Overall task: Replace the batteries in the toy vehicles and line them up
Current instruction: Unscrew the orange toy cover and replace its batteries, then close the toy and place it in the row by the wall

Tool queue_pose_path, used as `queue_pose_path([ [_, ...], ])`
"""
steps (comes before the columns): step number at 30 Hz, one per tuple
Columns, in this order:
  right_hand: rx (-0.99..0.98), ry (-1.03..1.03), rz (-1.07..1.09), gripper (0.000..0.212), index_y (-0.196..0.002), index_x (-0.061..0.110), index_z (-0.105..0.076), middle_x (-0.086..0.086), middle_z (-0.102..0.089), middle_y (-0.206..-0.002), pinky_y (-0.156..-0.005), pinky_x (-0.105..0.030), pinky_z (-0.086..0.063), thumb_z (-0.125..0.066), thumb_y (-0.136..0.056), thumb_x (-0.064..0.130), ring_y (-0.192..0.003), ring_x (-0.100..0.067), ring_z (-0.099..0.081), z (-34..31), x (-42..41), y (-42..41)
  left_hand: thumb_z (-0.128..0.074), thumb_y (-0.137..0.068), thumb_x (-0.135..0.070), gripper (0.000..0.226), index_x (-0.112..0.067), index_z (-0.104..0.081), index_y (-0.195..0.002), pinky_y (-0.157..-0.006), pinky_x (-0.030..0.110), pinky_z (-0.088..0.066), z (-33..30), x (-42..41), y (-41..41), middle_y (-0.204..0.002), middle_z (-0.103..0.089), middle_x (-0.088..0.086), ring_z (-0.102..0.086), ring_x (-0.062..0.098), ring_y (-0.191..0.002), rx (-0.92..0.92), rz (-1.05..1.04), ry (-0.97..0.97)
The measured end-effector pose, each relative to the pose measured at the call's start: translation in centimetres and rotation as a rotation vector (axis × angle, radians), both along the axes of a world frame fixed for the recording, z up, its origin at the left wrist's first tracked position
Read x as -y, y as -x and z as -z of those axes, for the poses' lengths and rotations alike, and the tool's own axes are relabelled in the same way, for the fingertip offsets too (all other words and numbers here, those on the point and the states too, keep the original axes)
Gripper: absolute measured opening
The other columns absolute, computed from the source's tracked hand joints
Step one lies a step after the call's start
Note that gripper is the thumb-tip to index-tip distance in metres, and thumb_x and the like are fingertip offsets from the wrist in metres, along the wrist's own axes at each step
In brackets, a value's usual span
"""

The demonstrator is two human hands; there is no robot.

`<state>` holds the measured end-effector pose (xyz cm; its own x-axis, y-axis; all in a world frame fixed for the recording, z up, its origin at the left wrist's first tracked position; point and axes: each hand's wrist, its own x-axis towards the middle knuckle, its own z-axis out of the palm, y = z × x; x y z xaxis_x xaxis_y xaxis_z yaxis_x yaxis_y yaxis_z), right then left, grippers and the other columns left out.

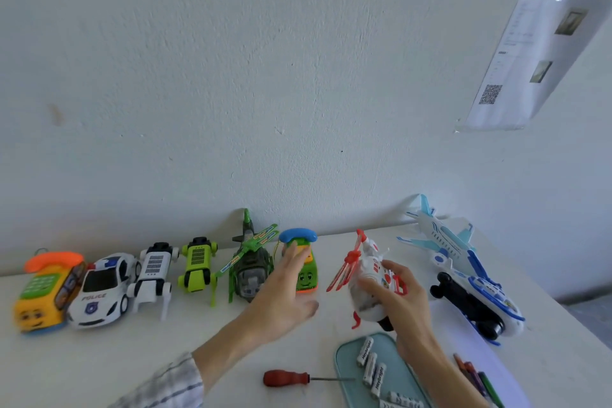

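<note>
Toys stand in a row along the wall: an orange phone car [46,291], a white police car [102,290], a white robot dog [154,275], a green robot dog [197,267], a green helicopter [250,263] and a green phone car [304,267]. My left hand [284,288] reaches with straight fingers and touches the green phone car. My right hand [402,301] grips a white and red helicopter [367,278] right of the row. A white and blue plane [440,238] and a blue and white toy on its side [480,305] lie farther right.
A teal tray [344,361] at the front holds several white batteries [371,364]. A red-handled screwdriver [291,378] lies left of it. Coloured pens [477,378] lie at the front right. A printed sheet [530,56] hangs on the wall.
</note>
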<state>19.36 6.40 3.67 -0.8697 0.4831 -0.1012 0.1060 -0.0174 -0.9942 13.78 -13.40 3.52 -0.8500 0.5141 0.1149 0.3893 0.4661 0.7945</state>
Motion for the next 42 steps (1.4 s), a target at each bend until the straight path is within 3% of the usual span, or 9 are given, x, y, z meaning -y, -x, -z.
queue_pose_path([
  [3,-0.026,0.098,-0.086,0.053,-0.103,0.029,-0.064,-0.010,-0.071,-0.080,-0.054,-0.034,-0.050,-0.088,-0.058,0.021,-0.067,-0.029,-0.068,-2.8,1.9,-2.1,-0.073,-0.081,-0.029,0.106,-0.041,0.008,-0.149,-0.115,0.028,0.005,-2.1,1.9,-2.8,-0.154,0.027,-0.017,0.020,0.004,-0.143,-0.415,0.171,0.181],
  [7,0.016,0.215,-0.327,0.054,-0.108,0.018,-0.063,-0.017,-0.071,-0.091,-0.064,-0.044,-0.048,-0.085,-0.059,0.024,-0.071,-0.033,-0.066,-5.4,3.9,-3.7,-0.072,-0.076,-0.046,0.110,-0.037,0.008,-0.150,-0.115,0.052,-0.005,-3.5,3.0,-3.0,-0.159,0.014,0.002,0.007,0.023,-0.147,-0.732,0.221,0.203],
  [12,0.126,0.108,-0.539,0.051,-0.105,0.019,-0.058,-0.023,-0.066,-0.088,-0.056,-0.038,-0.048,-0.063,-0.072,0.057,-0.064,-0.037,-0.062,-6.9,5.3,-5.0,-0.091,-0.053,-0.042,0.105,-0.037,-0.032,-0.140,-0.097,0.023,-0.045,-4.4,4.1,-3.2,-0.127,-0.053,-0.020,-0.053,0.004,-0.116,-0.343,0.222,-0.049],
  [16,0.142,0.076,-0.577,0.060,-0.106,0.021,-0.061,-0.023,-0.066,-0.086,-0.050,-0.031,-0.045,-0.058,-0.071,0.070,-0.058,-0.033,-0.061,-7.2,5.1,-5.4,-0.089,-0.048,-0.006,0.096,-0.025,-0.042,-0.128,-0.071,0.031,-0.056,-3.0,5.3,-3.9,-0.103,-0.062,0.001,-0.067,0.017,-0.087,0.119,0.118,-0.441],
  [22,0.100,-0.151,-0.576,0.016,-0.103,0.014,-0.066,-0.018,-0.067,-0.095,-0.052,-0.028,-0.041,-0.060,-0.091,0.023,-0.056,-0.014,-0.053,-6.4,5.7,-5.3,-0.075,-0.049,-0.007,0.065,-0.003,-0.052,-0.109,-0.056,0.031,-0.055,-1.1,6.3,-4.5,-0.075,-0.066,0.012,-0.067,0.021,-0.066,0.593,0.048,-0.862],
  [27,0.102,-0.491,-0.572,0.055,-0.107,0.035,-0.059,0.011,-0.057,-0.101,-0.061,-0.014,-0.046,-0.080,-0.059,0.052,-0.075,-0.009,-0.057,-5.5,7.1,-5.7,-0.077,-0.053,-0.009,0.063,-0.003,-0.055,-0.112,-0.064,0.042,-0.057,-0.1,6.8,-4.8,-0.087,-0.065,0.020,-0.066,0.031,-0.077,0.610,-0.023,-0.920],
  [33,0.061,-0.570,-0.627,0.059,-0.108,0.039,-0.056,0.012,-0.060,-0.096,-0.063,-0.014,-0.048,-0.085,-0.056,0.039,-0.076,-0.003,-0.061,-3.3,8.4,-5.7,-0.095,-0.041,-0.021,0.072,0.002,-0.058,-0.099,-0.065,0.041,-0.055,2.1,7.0,-5.8,-0.086,-0.059,0.023,-0.063,0.029,-0.073,0.674,-0.130,-1.063],
  [37,0.074,-0.550,-0.614,0.040,-0.099,0.028,-0.060,0.004,-0.065,-0.086,-0.062,-0.029,-0.055,-0.074,-0.064,0.014,-0.065,-0.012,-0.061,-1.6,8.8,-5.3,-0.099,-0.030,-0.028,0.112,-0.010,-0.048,-0.128,-0.070,0.042,-0.056,2.9,7.5,-7.1,-0.099,-0.063,0.023,-0.065,0.033,-0.084,0.643,-0.307,-1.019],
  [42,0.001,-0.657,-0.672,0.030,-0.091,0.024,-0.062,0.003,-0.058,-0.084,-0.048,-0.024,-0.049,-0.069,-0.063,0.018,-0.060,-0.011,-0.053,-0.3,9.1,-5.2,-0.091,-0.033,-0.052,0.125,-0.049,-0.023,-0.138,-0.108,0.041,-0.028,2.9,11.0,-8.1,-0.146,-0.032,-0.013,-0.033,0.014,-0.137,0.089,-0.490,-0.509],
])
